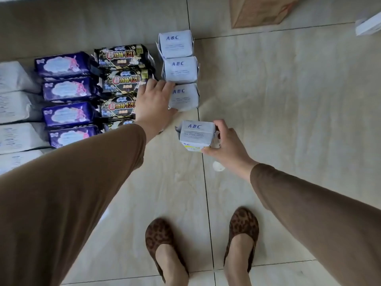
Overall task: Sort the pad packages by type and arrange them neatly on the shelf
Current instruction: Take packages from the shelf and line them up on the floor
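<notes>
Your right hand (223,141) grips an ABC pack (195,134) from its right side, thumb under the near corner and fingers curled over the far edge, holding it just short of the ABC column (179,69). Your left hand (153,102) lies flat with straight fingers, the palm pressed against the left side of the nearest pack in that column (185,97), holding nothing.

The column runs straight away from you, three packs touching end to end, and the open slot is at its near end, directly ahead of the held pack and slightly to its left. The right hand is the nearer one to that slot. The held pack's printed face is up like the others, so it likely needs only a short push forward until it touches the third pack, with your left hand as a stop.

Left of the column lie black packs (123,73), then purple packs (66,89), then white packs (14,106), each in its own row, all on a pale tiled floor (288,120). No shelf shows here. A brown paper bag (259,11) lies further off.
</notes>
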